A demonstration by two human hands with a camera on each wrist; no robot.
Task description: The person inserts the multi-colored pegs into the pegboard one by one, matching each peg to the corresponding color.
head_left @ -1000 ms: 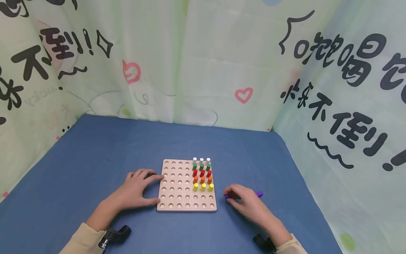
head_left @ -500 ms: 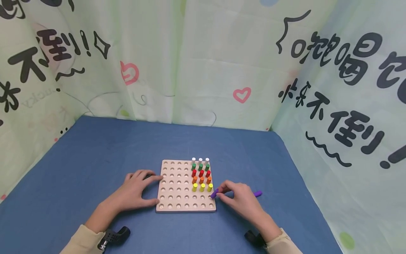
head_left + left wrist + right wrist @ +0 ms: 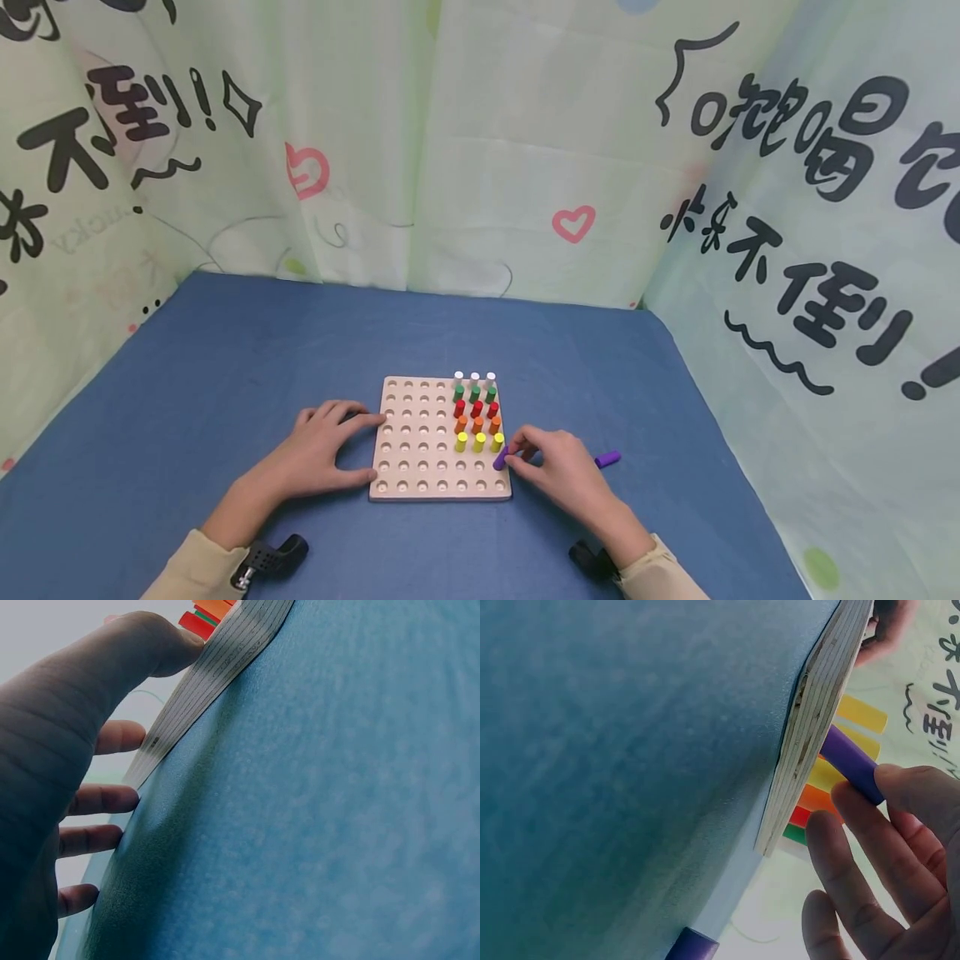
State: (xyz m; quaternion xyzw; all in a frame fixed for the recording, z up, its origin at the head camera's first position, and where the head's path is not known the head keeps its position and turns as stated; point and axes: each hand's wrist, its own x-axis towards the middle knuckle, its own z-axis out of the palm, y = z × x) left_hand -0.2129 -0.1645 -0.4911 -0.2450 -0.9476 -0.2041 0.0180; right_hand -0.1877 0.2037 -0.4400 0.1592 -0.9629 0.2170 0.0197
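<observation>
A light wooden pegboard [image 3: 415, 483] with rows of round holes lies on the table. My left hand [image 3: 326, 450] rests at its left side, thumb and index fingertip on the edge and the other fingers loosely spread. My right hand [image 3: 562, 471] pinches a purple peg [image 3: 853, 765] between thumb and fingers. That peg leans over the rightmost hole of the row just below the yellow pegs [image 3: 479, 442], its lower end right at the hole. White, green, red, orange and yellow pegs stand upright in the board's right three columns.
Another purple peg [image 3: 607, 459] lies on the blue table cover [image 3: 300, 333], to the right of my right hand. A pale printed curtain [image 3: 487, 167] encloses the table's back and sides.
My right hand has moved left from beside the board, bringing the purple peg to the right column and tilting it more upright. The left hand holds its place.
</observation>
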